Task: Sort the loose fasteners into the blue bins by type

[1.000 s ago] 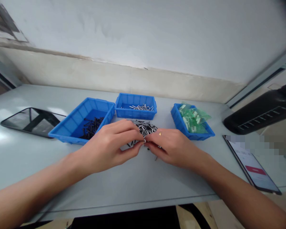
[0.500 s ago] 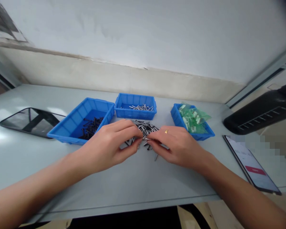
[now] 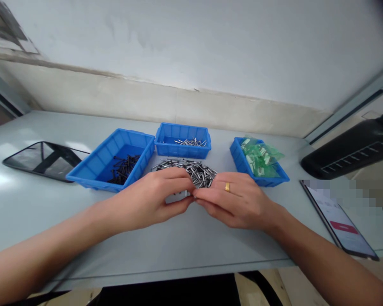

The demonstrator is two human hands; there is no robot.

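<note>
My left hand (image 3: 161,193) and my right hand (image 3: 238,197), which wears a gold ring, meet fingertip to fingertip just in front of a pile of metal pins (image 3: 199,172). Both are closed in a pinch. A tiny shiny bit shows where the fingertips touch, too small and covered to name. The loose pile mixes silver and dark, thin, nail-like pieces on the grey table (image 3: 178,250). My hands hide its front part. Behind the pile stands a blue bin (image 3: 181,149) with thin silver pins (image 3: 193,142) in it.
On the left, a larger blue bin (image 3: 94,183) holds black screw-like pieces (image 3: 124,168), beside a dark, glossy flat panel (image 3: 41,159). At right are a blue bin (image 3: 241,157) with green plastic packets (image 3: 260,159), a black bottle (image 3: 344,146) and a phone (image 3: 341,221).
Both hands have come slightly toward me, off the pile, and their fingertips have closed together. More of the pile shows behind them.
</note>
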